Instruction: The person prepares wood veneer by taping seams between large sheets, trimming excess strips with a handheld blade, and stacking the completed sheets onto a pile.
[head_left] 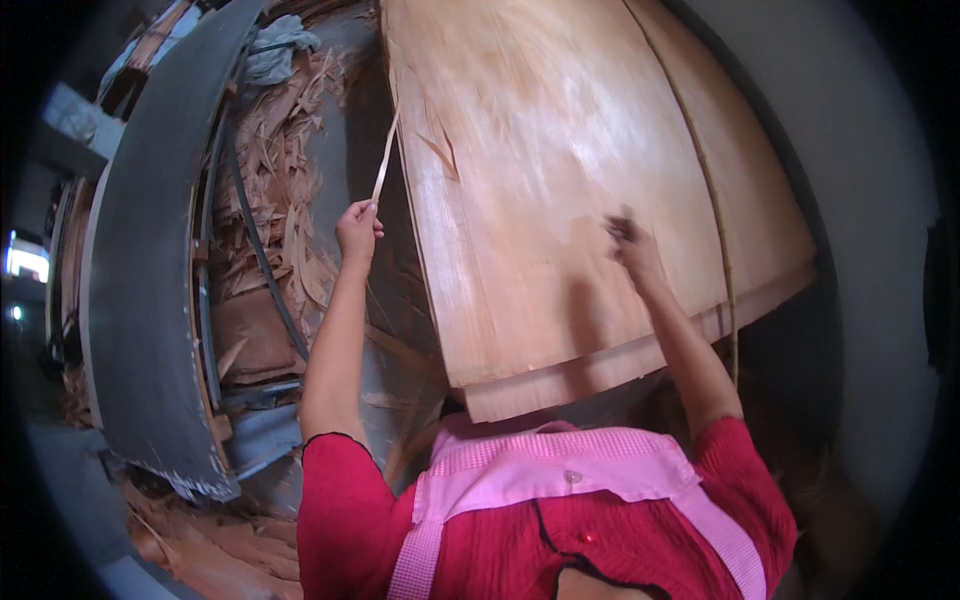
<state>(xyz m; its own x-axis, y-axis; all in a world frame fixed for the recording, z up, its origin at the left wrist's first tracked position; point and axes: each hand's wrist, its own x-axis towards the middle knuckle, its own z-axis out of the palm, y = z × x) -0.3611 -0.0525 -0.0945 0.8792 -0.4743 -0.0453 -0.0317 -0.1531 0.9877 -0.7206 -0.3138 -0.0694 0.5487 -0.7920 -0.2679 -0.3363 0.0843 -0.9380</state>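
Note:
My left hand (358,232) is closed on a thin, pale veneer strip (386,155). The strip slants up to the left edge of a broad stack of wood veneer sheets (530,280). Over the middle of that stack is my right hand (634,248), smeared by motion, so its fingers cannot be made out well. A shadow falls on the top sheet below it. Near the sheet's left edge, a torn sliver (440,155) sticks up from the surface. A long, thin strip (705,180) runs lengthwise across the right part of the stack.
To the left stands a long, dark grey tabletop (150,270) on a frame. Between it and the stack, veneer scraps (280,190) are heaped, with a pale plastic bag (280,50) at the far end. More scraps (220,550) lie at the lower left. A grey wall (850,130) rises at the right.

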